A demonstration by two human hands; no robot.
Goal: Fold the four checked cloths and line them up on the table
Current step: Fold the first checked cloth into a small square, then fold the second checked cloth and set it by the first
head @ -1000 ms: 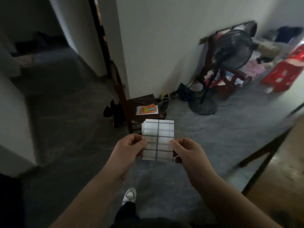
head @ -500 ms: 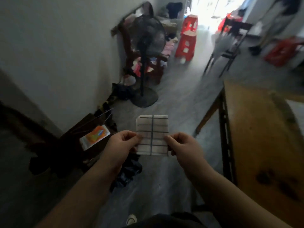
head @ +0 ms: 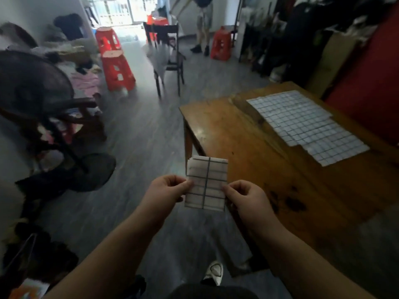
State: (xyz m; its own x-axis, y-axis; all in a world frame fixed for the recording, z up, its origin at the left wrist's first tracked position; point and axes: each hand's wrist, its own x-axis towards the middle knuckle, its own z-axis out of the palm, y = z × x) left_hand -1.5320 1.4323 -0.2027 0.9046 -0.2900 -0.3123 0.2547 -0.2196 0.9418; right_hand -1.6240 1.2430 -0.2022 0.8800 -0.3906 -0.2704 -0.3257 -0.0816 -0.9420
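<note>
A small folded checked cloth (head: 206, 183), white with dark lines, is held upright in front of me above the floor, just off the table's near left corner. My left hand (head: 166, 190) pinches its left edge and my right hand (head: 244, 198) pinches its right edge. On the wooden table (head: 248, 145) to the right, unfolded checked cloths (head: 302, 124) lie flat and overlapping along the far right side; how many lie there I cannot tell.
A standing fan (head: 32, 91) and a cluttered chair are at the left. Two red stools (head: 115, 67) and a dark wooden chair (head: 167, 55) stand ahead. A person (head: 203, 22) stands at the back beside another red stool (head: 222, 44). A red surface (head: 367, 78) rises behind the table.
My view has swung right, from the wall and fan to the room and table. The folded cloth stays pinched between both hands and now sits close to the table's corner.
</note>
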